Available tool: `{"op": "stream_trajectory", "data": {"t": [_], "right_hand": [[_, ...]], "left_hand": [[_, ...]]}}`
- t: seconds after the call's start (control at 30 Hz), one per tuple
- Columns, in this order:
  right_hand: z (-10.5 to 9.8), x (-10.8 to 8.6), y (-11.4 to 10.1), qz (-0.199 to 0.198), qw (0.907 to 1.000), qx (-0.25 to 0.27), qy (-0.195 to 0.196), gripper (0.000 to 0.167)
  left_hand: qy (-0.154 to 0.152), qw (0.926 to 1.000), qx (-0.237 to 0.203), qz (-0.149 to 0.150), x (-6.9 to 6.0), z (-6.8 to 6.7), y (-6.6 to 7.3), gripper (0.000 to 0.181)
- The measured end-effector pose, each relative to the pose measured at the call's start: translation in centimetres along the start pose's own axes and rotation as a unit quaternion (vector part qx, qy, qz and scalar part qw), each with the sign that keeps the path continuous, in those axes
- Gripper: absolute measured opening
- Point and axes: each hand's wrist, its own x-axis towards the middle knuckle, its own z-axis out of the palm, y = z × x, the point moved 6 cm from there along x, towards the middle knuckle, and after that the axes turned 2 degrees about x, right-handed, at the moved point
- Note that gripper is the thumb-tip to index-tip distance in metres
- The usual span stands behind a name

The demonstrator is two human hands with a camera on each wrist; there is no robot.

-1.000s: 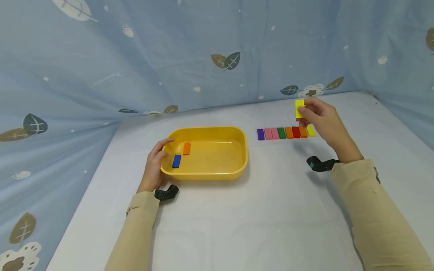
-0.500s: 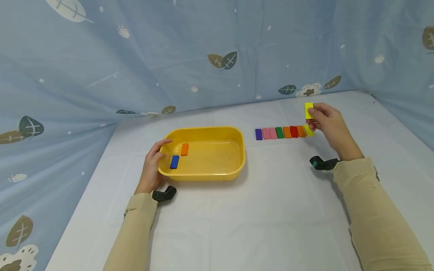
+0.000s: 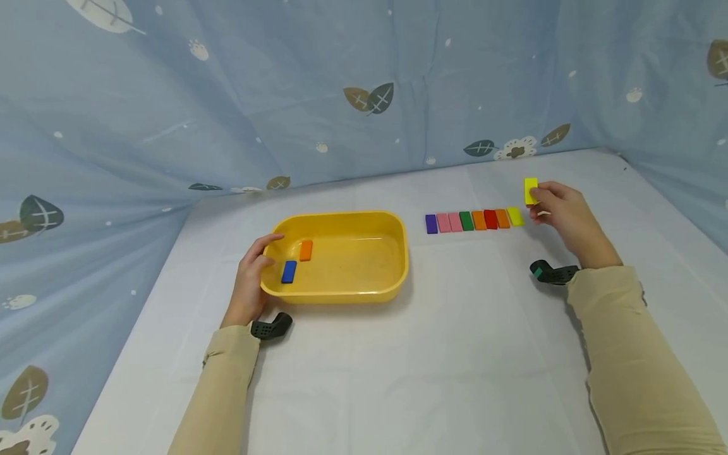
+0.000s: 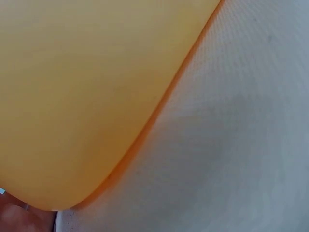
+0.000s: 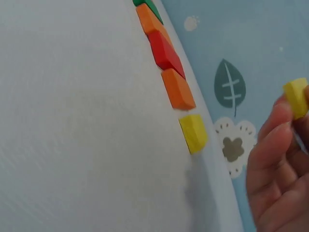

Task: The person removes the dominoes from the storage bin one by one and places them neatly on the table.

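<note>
My right hand (image 3: 571,218) pinches a yellow domino-like block (image 3: 531,191), held up above the table. Just below and left of it, a row of flat blocks lies side by side: purple (image 3: 431,224), two pink, green (image 3: 466,220), orange, red (image 3: 490,219), orange and, at the right end, yellow (image 3: 515,216). In the right wrist view a small gap separates that end yellow block (image 5: 194,133) from its orange neighbour (image 5: 178,90). My left hand (image 3: 248,287) grips the left rim of a yellow plastic tub (image 3: 335,297). Inside lie a blue block (image 3: 289,272) and an orange block (image 3: 306,250).
A white cloth (image 3: 432,366) covers the table. Behind it and to the left hangs a blue curtain (image 3: 273,76) with a leaf pattern. A black wrist camera (image 3: 272,327) sits at the left wrist, another wrist camera (image 3: 553,273) at the right.
My right hand has moved right and a little down with the yellow block, uncovering the row's yellow end. My left hand stays on the tub. The whole view has shifted slightly left.
</note>
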Motion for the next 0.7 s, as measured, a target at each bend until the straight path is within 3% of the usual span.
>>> {"op": "stream_trajectory", "data": {"t": [0.3, 0.7], "right_hand": [[-0.6, 0.3, 2.1, 0.079, 0.9944, -0.071, -0.003, 0.069], [-0.8, 0.1, 2.9, 0.109, 0.9822, -0.152, -0.012, 0.065]], "left_hand": [[0.0, 1.0, -0.002, -0.001, 0.1, 0.0, 0.0, 0.047], [0.002, 0.9999, -0.013, -0.008, 0.0, 0.0, 0.1, 0.047]]}}
